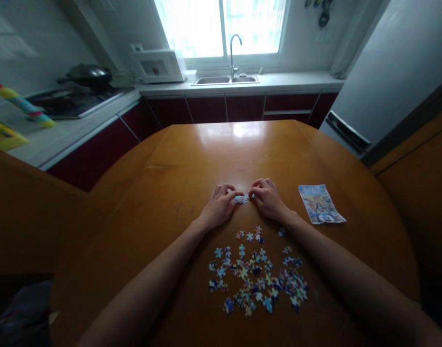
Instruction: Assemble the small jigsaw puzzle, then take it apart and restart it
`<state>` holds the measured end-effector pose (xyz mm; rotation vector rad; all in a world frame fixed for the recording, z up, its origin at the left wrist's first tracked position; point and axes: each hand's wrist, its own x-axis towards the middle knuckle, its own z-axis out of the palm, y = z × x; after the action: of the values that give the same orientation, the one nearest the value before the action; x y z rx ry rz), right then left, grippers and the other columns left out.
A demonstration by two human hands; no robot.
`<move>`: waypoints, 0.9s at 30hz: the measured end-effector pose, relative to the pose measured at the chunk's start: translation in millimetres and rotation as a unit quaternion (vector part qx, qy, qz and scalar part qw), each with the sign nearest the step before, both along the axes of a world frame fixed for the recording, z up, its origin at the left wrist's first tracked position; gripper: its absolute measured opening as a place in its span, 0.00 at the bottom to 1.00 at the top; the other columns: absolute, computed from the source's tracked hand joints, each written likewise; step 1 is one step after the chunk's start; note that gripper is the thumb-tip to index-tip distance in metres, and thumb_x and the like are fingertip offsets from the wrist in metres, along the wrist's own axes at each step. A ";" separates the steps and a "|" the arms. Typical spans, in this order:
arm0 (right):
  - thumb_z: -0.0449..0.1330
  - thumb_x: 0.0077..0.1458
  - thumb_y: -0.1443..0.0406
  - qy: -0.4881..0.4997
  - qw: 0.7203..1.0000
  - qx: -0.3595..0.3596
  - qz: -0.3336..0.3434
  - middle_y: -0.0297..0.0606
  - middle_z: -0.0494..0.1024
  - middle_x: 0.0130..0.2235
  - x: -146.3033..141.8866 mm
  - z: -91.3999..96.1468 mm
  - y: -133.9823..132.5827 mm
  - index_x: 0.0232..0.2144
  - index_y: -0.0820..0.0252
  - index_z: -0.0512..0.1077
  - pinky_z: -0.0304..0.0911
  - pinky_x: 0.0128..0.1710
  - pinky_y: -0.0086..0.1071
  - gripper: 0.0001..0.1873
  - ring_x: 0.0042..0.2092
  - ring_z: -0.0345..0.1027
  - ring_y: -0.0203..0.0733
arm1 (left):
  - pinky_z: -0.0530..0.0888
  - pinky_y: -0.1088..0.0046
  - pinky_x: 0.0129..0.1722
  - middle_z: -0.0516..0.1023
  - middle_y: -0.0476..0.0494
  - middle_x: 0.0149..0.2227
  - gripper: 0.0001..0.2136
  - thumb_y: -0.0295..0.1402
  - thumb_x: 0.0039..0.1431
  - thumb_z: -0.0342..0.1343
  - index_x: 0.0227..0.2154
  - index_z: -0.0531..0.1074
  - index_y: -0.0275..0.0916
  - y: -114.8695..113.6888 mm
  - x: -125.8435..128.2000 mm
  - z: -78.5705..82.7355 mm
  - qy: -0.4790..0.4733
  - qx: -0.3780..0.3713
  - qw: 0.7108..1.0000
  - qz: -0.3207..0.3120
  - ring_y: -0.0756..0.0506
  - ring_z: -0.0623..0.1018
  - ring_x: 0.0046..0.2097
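My left hand (pixel 220 205) and my right hand (pixel 267 198) rest on the round wooden table (pixel 192 164), fingers curled, pinching a small cluster of joined jigsaw pieces (pixel 242 198) between them. Closer to me lies a scattered pile of several loose, colourful puzzle pieces (pixel 257 277). To the right of my right hand lies a printed reference picture (pixel 320 203), flat on the table.
Behind the table runs a kitchen counter with a sink and tap (pixel 226 79), a white microwave (pixel 158 66) and a stove with a wok (pixel 88 76) at left. A grey fridge (pixel 390 72) stands at right. A colourful object (pixel 23 103) lies on the left counter.
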<state>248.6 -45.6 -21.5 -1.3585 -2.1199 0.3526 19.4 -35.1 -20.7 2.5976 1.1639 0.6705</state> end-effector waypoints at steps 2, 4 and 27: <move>0.56 0.62 0.69 0.018 1.000 0.021 -0.001 0.42 0.73 0.45 -0.7 2.3 -0.1 0.32 0.54 0.78 0.56 0.51 0.45 0.11 0.50 0.59 0.49 | 0.69 0.57 0.59 0.67 0.43 0.51 0.18 0.23 0.65 0.51 0.53 0.73 0.49 0.6 0.1 -1.4 -0.003 0.003 1.000 0.004 0.41 0.65 0.54; 0.54 0.61 0.70 0.061 0.997 0.055 -0.015 0.42 0.73 0.43 -0.4 4.7 0.1 0.32 0.55 0.77 0.57 0.51 0.44 0.12 0.49 0.60 0.49 | 0.69 0.58 0.59 0.67 0.43 0.51 0.20 0.21 0.63 0.51 0.53 0.72 0.48 0.9 0.3 -2.1 -0.009 0.003 1.000 0.008 0.41 0.65 0.54; 0.60 0.58 0.70 0.096 0.994 0.046 0.011 0.39 0.76 0.40 20.1 86.9 -73.7 0.38 0.52 0.77 0.64 0.47 0.42 0.09 0.47 0.67 0.47 | 0.71 0.58 0.58 0.69 0.42 0.49 0.20 0.19 0.59 0.52 0.51 0.73 0.44 3.0 -0.2 -5.7 -0.041 0.003 0.999 0.010 0.41 0.66 0.54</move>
<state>268.8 -119.2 65.4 -1.2013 -1.9693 0.3742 19.2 -32.1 -26.4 2.5418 1.1654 0.7778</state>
